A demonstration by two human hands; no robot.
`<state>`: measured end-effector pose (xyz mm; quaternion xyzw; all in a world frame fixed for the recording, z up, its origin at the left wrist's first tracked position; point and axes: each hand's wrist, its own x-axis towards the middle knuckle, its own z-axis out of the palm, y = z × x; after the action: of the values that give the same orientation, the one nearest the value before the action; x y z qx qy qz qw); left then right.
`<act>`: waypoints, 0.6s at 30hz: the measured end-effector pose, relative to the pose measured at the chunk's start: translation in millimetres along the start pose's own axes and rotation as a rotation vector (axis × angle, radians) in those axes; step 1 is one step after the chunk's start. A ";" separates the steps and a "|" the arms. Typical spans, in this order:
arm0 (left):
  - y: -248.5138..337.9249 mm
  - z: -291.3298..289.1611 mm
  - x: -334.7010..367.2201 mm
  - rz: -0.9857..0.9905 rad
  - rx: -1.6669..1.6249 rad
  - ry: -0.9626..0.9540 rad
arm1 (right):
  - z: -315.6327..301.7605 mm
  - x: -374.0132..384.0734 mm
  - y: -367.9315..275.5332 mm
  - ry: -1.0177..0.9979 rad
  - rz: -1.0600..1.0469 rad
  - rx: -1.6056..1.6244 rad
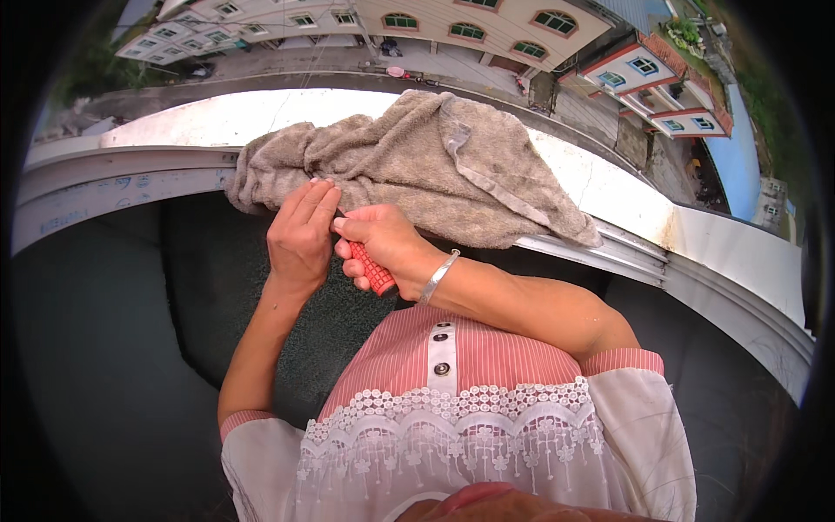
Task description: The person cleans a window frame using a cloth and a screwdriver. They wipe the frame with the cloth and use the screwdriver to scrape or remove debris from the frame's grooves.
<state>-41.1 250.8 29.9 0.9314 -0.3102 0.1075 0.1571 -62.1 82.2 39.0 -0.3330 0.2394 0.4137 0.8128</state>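
A crumpled grey-brown towel (417, 165) lies draped over a white ledge (713, 244) in front of me. My right hand (383, 244), with a silver bangle on its wrist, is closed around a red ribbed handle (372, 270) that sticks out below the fist; the tool's working end is hidden. My left hand (300, 235) is raised beside it, fingertips pressed against the towel's near edge and close to the right thumb.
A dark mesh screen (217, 287) hangs below the ledge. Beyond the ledge, far below, are a street (348, 65) and several pale buildings with red-trimmed roofs (644, 70). My striped pink top with white lace (452, 409) fills the lower view.
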 end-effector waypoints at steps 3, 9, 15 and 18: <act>50.9 17.2 8.1 -0.021 -0.113 0.041 | -31.8 -50.0 -11.3 0.052 0.059 0.034; 172.0 65.7 35.4 0.113 -0.452 0.055 | -113.0 -181.1 -22.5 0.164 0.051 0.237; 289.9 123.6 85.8 0.459 -0.865 -0.194 | -178.3 -292.7 6.2 0.420 -0.207 0.374; 351.3 164.3 112.8 0.641 -1.017 -0.202 | -212.4 -318.6 22.2 0.581 -0.404 0.477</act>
<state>-150.6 -136.0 -9.6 0.6057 -0.6008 -0.1011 0.5118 -277.7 -228.7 102.3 -0.2787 0.4776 0.0682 0.8304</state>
